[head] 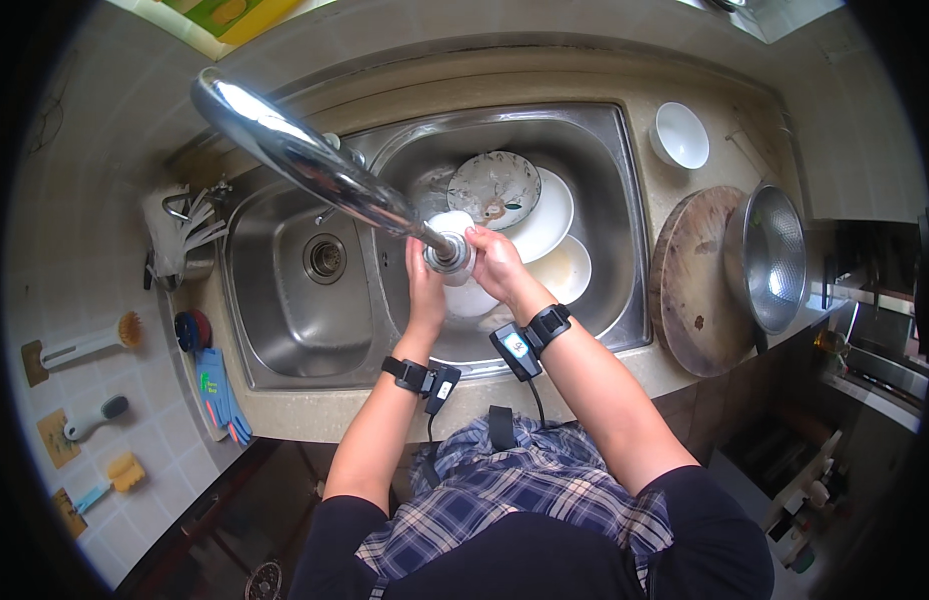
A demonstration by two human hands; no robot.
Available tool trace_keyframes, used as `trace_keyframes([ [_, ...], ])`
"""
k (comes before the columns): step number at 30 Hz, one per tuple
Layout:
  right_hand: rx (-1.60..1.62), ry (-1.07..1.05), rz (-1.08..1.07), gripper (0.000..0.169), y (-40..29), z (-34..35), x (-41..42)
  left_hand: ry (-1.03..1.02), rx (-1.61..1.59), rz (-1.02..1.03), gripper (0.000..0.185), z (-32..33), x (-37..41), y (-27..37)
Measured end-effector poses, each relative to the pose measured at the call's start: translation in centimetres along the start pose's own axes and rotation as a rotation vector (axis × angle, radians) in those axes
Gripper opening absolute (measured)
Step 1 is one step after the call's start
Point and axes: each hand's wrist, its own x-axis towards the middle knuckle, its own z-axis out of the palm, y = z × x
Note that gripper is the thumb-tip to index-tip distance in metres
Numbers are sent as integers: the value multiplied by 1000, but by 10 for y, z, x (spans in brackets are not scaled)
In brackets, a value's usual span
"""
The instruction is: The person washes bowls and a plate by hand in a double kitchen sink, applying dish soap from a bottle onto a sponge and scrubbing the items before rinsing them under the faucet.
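Observation:
Under the chrome faucet [307, 157], my left hand [426, 289] and my right hand [498, 262] hold a white dish [453, 222] between them, one at each side. The faucet head covers much of this dish, so its exact kind cannot be told. Below and beyond my hands, the right basin of the steel sink [607, 300] holds a floral-patterned bowl [502, 184] resting on a white plate [556, 217]. Another white plate [573, 270] lies nearer to me, partly behind my right hand.
A white bowl [680, 136] stands on the counter at the right, beyond a round wooden cutting board [701, 300] and a metal basin [776, 262]. The smaller left sink basin [307, 322] adjoins. Blue gloves [218, 390] lie at the left; brushes [89, 349] hang on the tiled wall.

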Motion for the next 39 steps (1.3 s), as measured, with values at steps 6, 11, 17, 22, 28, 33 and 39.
trace_keyframes([
  [6, 84, 82, 75, 38, 2, 15, 5, -89, 399, 211, 93, -4, 0, 11],
  [11, 17, 126, 203, 49, 6, 23, 15, -10, 300, 113, 93, 2, -4, 16],
  [17, -152, 22, 447, 50, 14, 16, 15, -216, -384, -283, 84, -17, -8, 28],
  [22, -797, -103, 226, 22, 19, 6, 11, -205, -684, -561, 56, -14, -12, 33],
  [28, -997, -200, -81, 18, 8, -4, 24, -124, -683, -681, 50, -15, -10, 18],
  [33, -1592, -285, -109, 17, 25, 6, 22, -167, -644, -586, 48, -21, -1, 15],
  [39, -1840, -109, -588, 23, -2, 8, 3, -199, -499, -632, 49, -17, 5, 31],
])
